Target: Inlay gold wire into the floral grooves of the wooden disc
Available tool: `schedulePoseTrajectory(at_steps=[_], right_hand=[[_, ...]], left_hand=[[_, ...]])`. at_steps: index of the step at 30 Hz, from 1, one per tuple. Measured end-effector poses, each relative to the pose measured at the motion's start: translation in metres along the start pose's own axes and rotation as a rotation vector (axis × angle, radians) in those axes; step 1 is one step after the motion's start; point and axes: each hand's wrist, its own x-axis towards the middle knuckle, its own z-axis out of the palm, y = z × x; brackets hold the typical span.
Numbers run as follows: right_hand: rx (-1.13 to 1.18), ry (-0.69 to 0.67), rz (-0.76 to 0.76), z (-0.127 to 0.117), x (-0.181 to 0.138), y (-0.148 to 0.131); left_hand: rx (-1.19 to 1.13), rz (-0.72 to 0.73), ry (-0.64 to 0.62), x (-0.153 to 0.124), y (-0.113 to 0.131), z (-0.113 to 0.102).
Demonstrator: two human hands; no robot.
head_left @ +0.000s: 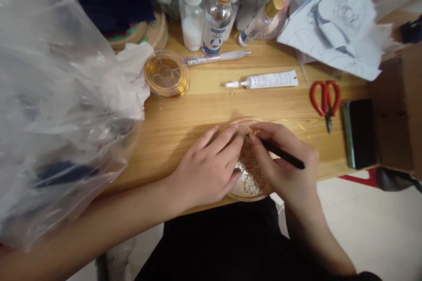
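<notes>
A round wooden disc (249, 182) with a gold wire flower pattern lies at the table's near edge. My left hand (211, 164) rests on its left side, fingers together and pressed flat on the disc near the top. My right hand (283, 164) is closed on a thin black tool (285, 155), whose tip meets the pattern at the disc's upper part, right beside my left fingertips. A loose strand of gold wire (298, 125) curves off the disc to the right.
A spool of gold wire (166, 74), a white glue tube (267, 81), a white pen (217, 57), three bottles (217, 13), red scissors (325, 100) and a black phone (361, 133) lie on the wooden table (184, 114). A big clear plastic bag (56, 96) fills the left.
</notes>
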Motion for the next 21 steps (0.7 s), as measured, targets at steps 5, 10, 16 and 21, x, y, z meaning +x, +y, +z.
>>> schedulePoseTrajectory(at_steps=[5, 10, 16, 21], right_hand=[[0.033, 0.049, 0.037, -0.007, -0.005, 0.004], [0.068, -0.013, -0.043, -0.028, -0.001, 0.013], [0.024, -0.226, -0.334, -0.036, 0.018, 0.025], [0.065, -0.175, -0.306, -0.028, 0.018, 0.027]], left_hand=[[0.005, 0.001, -0.003, 0.0, 0.0, -0.001], [0.007, 0.01, -0.011, 0.0, -0.001, -0.001], [0.017, 0.02, 0.0, 0.001, -0.001, 0.0], [0.01, 0.022, 0.005, 0.001, -0.001, 0.0]])
